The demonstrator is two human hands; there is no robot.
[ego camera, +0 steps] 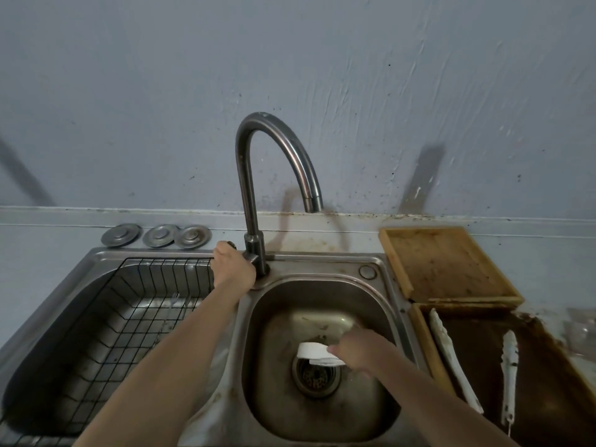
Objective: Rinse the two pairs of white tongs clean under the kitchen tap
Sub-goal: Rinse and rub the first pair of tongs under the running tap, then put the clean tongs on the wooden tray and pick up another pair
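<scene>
A pair of white tongs (317, 353) is low in the right sink basin (364, 295), just above the drain (316, 377). My right hand (358, 350) grips them, and only their broad bent end shows past my fingers. My left hand (233, 264) reaches over the divider and grips the tap handle (231, 243) at the foot of the curved metal tap (277, 140). I see no water under the spout. Two long white utensils, one (454, 359) and another (509, 375), lie in a dark, stained wooden tray (422, 343) right of the sink.
The left basin holds a black wire basket (135, 317). Three metal sink plugs (158, 235) lie on the ledge behind it. A second wooden tray (445, 262) sits behind the stained one. A grey wall rises close behind the tap.
</scene>
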